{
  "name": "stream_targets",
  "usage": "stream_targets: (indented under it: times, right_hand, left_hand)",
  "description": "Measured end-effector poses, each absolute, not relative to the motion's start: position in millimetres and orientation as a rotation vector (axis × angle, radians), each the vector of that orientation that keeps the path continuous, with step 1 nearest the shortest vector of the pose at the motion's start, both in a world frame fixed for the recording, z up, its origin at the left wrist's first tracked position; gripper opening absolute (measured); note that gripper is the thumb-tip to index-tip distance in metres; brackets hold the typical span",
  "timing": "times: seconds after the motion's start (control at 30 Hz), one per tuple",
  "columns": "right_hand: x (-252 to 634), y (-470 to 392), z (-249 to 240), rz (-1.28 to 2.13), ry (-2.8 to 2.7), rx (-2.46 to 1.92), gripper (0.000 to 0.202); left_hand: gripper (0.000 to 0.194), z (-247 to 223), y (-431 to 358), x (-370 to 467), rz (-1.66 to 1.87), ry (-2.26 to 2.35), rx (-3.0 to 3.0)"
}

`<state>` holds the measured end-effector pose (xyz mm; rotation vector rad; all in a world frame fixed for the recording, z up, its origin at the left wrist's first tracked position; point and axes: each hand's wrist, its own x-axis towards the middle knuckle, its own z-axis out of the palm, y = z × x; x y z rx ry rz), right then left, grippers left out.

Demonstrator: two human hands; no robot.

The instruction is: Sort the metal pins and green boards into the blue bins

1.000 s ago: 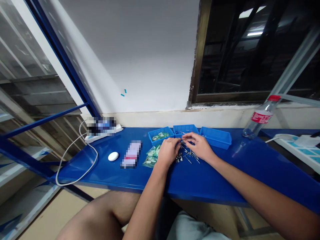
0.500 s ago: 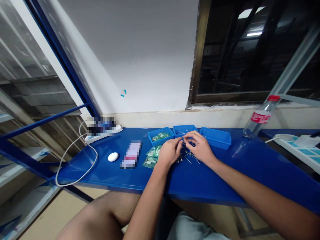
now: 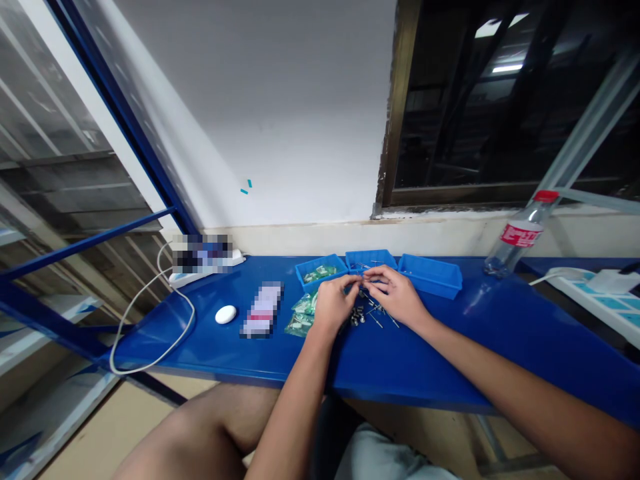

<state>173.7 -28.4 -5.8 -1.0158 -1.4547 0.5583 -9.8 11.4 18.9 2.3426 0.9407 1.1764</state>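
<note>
L hand point(image 3: 336, 303) & R hand point(image 3: 393, 293) narrow, tips v. close, can't tell if holding anything, by small metal parts point(image 3: 358, 316) on the tabletop point(image 3: 425, 363); a slack pinch could prob. drop any held pc. among them.

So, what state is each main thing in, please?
Left hand, right hand: fingers bent; grip unclear.
Thin metal rods: scattered loose.
Green plastic bags: lying, with contents.
Left blue plastic bin: open, holding bags.
Middle blue bin: open, holding rods.
Right blue bin: open.
Clear plastic bottle: red-capped, standing.
White oval object: lying flat.
</note>
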Motion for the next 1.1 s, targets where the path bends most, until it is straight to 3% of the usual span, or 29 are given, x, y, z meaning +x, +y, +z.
stream_targets:
  times: [0.47, 0.73, 0.9, 1.1]
  right_hand:
    - [177.3, -32.2, 2.6, 0.455, -1.533, -1.188, 0.033]
    - [179.6, -36.2, 7.3, 0.367, -1.734, -1.181, 0.052]
    - [181.9, -36.4, 6.0, 0.306, -1.651, -1.249, 0.031]
    - [182.4, -35.2, 5.4, 0.244, -1.679, -1.211, 0.012]
  left_hand:
    - [0.011, 16.1, 12.1, -9.0, 1.217, 0.789, 2.285]
    - [0.040, 18.3, 11.2, -6.1, 1.268, 0.642, 2.047]
    - [0.032, 22.2, 6.9, -7.9, 1.209, 0.764, 2.149]
    - [0.042, 17.7, 9.1, -8.3, 1.104, 0.766, 2.116]
